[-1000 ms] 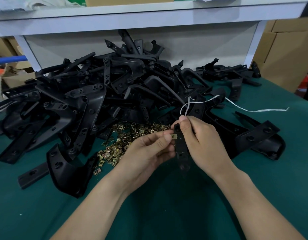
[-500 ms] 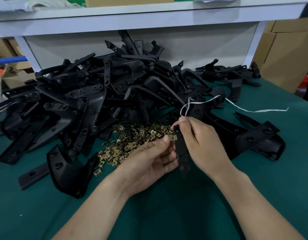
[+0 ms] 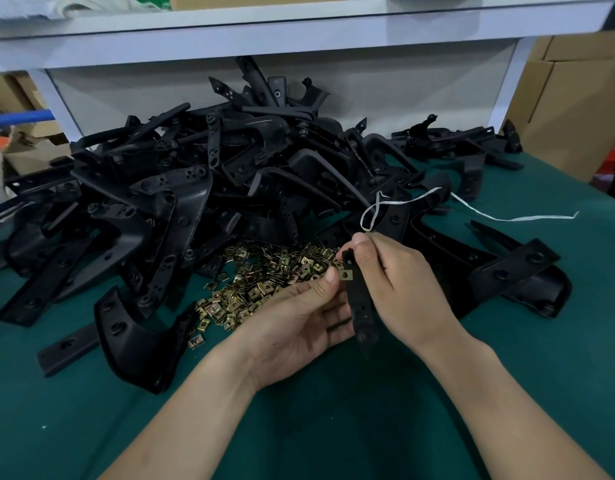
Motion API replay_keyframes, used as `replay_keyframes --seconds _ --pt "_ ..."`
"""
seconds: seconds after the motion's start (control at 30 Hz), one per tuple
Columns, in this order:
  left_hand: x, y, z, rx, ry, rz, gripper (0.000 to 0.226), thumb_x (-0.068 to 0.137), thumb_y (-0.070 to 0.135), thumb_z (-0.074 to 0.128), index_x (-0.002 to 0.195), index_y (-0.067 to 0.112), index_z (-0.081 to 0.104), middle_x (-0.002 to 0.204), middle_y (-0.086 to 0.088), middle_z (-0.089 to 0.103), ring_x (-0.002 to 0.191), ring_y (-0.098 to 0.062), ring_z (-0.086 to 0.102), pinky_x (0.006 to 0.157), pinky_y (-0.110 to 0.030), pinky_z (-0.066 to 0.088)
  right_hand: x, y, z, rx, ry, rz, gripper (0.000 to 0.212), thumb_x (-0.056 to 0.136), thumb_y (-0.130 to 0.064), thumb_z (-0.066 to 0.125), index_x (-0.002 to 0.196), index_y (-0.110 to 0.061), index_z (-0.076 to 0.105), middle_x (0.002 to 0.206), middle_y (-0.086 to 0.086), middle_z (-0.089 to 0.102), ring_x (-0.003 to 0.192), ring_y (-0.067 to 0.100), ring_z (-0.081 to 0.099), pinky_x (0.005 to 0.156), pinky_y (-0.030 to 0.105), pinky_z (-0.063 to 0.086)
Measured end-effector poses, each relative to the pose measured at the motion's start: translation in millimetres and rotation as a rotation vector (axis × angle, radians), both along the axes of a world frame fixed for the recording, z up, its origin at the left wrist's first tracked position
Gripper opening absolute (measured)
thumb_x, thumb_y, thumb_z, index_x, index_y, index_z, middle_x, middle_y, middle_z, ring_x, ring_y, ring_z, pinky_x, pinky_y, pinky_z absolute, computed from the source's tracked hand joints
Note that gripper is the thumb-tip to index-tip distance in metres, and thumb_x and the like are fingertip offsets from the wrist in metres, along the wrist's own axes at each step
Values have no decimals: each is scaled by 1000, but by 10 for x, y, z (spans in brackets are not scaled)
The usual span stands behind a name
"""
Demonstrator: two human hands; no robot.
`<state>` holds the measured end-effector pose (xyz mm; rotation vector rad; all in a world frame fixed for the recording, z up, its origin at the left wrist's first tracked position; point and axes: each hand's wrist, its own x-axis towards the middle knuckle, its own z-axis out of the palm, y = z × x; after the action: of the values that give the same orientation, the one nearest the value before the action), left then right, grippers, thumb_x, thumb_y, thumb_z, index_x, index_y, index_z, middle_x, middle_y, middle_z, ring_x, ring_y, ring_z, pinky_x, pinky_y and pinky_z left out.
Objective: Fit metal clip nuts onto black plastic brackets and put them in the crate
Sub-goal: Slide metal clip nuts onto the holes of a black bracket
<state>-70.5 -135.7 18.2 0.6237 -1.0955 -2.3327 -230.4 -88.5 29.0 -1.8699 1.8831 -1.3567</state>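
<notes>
**Clip nut on bracket, left hand eased**

Right hand (image 3: 403,289) grips bracket (image 3: 358,299); clip nut (image 3: 346,274) sits on its upper edge. Left hand (image 3: 299,320), pinching a second ago, is now palm-up with loose fingers, fingertip beside the clip nut. Loose clips (image 3: 257,289) lie beyond the left hand.

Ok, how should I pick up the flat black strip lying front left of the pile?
I'd pinch the flat strip across its long edges near its free left end, coming from above; it lies flat, and its right end meets the curved bracket.
</notes>
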Motion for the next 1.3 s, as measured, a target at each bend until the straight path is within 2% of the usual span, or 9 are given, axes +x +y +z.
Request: replay_keyframes --seconds 0.33,0.43,0.53,0.67,0.9,1.03,1.1,1.2,1.3 --pt "-7 32 45 -15 -19 20 52 89 33 60 125 -4 59 120 -22 58 107 -31 56 89 -39 54 3 9 -1 -1 8 4 49 105 -49 29 105 -23 70 102 -16 68 97 6 65 85 39 53" --pt "-6 42 41 -33 -22 13 58 91 31 59 130 -11 52 126 -27 54 116 -38 50 91 -40 55 20 10 -7 -1 33 14 49 105 -48 28 105 -22 69 101 -15 68 96 7 65 83 40 53" --pt "-14 56 57 -35 -17 18 57 91 31 58 129 -12 53 126 -27 55 117 -39 50 93 -41 55 30 3 -14 -1 48 16 48 106 -46 28 104 -20 69 98 -13 67 93 9 65 81 42 53" --pt "-14 71 82 -12 -3 27 61 91 30 58 135 -12 48 130 -29 52 117 -39 50 81 -36 57 24 2 -18 -8 52 16 49 105 -47 27 104 -20 69 98 -13 67 93 10 64 80 42 53" --pt "-8 67 85 6 13 16 57 93 28 57 133 -12 49 127 -29 54 111 -37 56 77 -36 57 27 -2 -18 -8 37 12 50 105 -49 27 104 -21 69 100 -15 67 95 7 64 82 40 53" --pt "-16 68 89 -7 12 3 51 95 28 53 132 -7 52 123 -27 53 115 -39 49 77 -36 57 16 -2 -7 -27 24 1 48 106 -47 29 104 -22 70 102 -16 68 96 6 65 83 40 53" --pt "-21 72 86 -18 8 7 54 96 27 51 135 -10 47 124 -27 53 115 -39 48 77 -36 56 21 0 -9 -28 44 -9 48 106 -47 28 104 -23 70 101 -16 67 95 6 65 82 39 53" --pt "-31 73 68 -35 4 25 56 96 25 50 139 -11 42 123 -25 55 110 -37 53 80 -38 56 37 2 -24 -32 71 -23 50 106 -47 26 104 -23 69 100 -17 66 92 6 64 80 39 54" --pt "-33 74 54 -40 11 28 47 96 23 51 132 -8 51 113 -20 63 101 -31 61 83 -40 57 50 0 -35 -37 89 -29 52 106 -49 24 105 -23 68 99 -17 66 89 6 64 77 39 54"
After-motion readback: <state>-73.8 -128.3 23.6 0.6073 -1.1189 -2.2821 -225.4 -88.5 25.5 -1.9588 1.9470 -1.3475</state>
